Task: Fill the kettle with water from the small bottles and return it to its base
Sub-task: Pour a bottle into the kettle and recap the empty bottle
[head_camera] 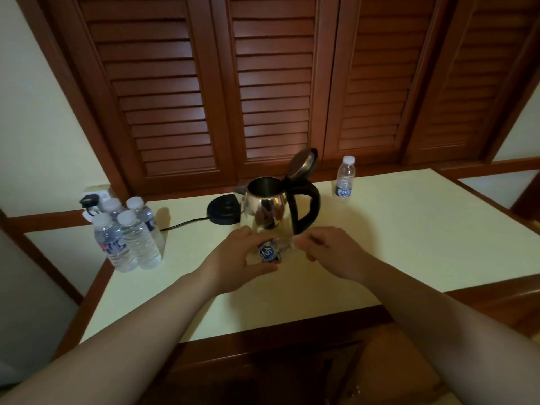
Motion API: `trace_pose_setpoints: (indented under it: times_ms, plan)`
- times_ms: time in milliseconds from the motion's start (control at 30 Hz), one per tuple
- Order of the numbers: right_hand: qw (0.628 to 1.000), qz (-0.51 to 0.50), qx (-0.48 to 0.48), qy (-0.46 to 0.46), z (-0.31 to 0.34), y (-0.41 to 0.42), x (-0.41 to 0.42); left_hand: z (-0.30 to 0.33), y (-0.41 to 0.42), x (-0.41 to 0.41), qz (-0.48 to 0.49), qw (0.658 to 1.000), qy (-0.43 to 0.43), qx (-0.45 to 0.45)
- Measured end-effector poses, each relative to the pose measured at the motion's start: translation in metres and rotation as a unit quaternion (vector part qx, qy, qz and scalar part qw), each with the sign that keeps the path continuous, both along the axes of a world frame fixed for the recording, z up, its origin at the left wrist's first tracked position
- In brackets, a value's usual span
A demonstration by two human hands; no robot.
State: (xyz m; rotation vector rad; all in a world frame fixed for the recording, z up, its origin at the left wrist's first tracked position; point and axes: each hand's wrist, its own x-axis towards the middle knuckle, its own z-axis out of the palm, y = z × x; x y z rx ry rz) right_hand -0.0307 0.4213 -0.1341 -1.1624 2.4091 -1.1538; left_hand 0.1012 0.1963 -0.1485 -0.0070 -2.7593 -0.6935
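- Kettle (pixel 267 207), polished steel with black handle: on cream table top (pixel 409 235), off its base, hinged lid (pixel 302 163) tipped up and back, mouth open.
- Round black power base (pixel 223 211): just behind-left of kettle, black cord (pixel 181 223) trailing left toward wall plug (pixel 87 201).
- Small clear plastic bottle with blue label (pixel 268 252): lying sideways, held just in front of kettle between both hands.
- Left hand (pixel 245 263): fingers and thumb curled round bottle body.
- Right hand (pixel 327 248): fingertips pinched at bottle's neck end; cap hidden.
- Four capped clear bottles (pixel 128 235): clustered upright at table's left edge.
- One capped clear bottle (pixel 345 176): upright, far right of kettle, well apart.
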Motion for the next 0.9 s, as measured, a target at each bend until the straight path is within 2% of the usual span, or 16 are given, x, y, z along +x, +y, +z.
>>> trace_pose_setpoints:
  times_ms: [100,200,300,367,467,567,667,800,900]
  plan:
    - [0.999,0.025,-0.031,-0.023,0.004,0.023,-0.013,-0.001,0.021,-0.013,-0.012,1.000,0.010,0.021]
    - [1.000,0.024,0.007,-0.001,0.003,0.042,-0.027,-0.006,0.043,-0.027,-0.035,0.999,0.020,0.028]
    - [0.999,-0.023,0.034,0.004,-0.001,0.056,-0.046,-0.009,0.065,-0.048,-0.014,1.000,0.011,0.007]
    - [0.999,-0.037,0.011,-0.021,-0.003,0.067,-0.061,-0.010,0.077,-0.063,-0.006,1.000,0.013,-0.004]
    - [0.998,-0.002,-0.017,-0.054,-0.003,0.085,-0.086,-0.014,0.090,-0.084,-0.005,0.999,0.021,0.030]
    - [0.999,0.003,0.035,-0.004,-0.002,0.096,-0.108,-0.015,0.110,-0.099,0.008,0.999,0.018,0.044]
    - [0.998,0.001,0.046,0.031,-0.004,0.102,-0.130,-0.011,0.127,-0.114,0.026,0.998,0.008,0.060]
    - [0.999,0.005,0.053,0.007,-0.005,0.111,-0.160,-0.005,0.141,-0.129,0.056,0.996,0.001,0.066]
    - [0.994,-0.022,0.108,0.007,-0.019,0.120,-0.188,-0.002,0.149,-0.141,0.090,0.991,0.012,0.098]
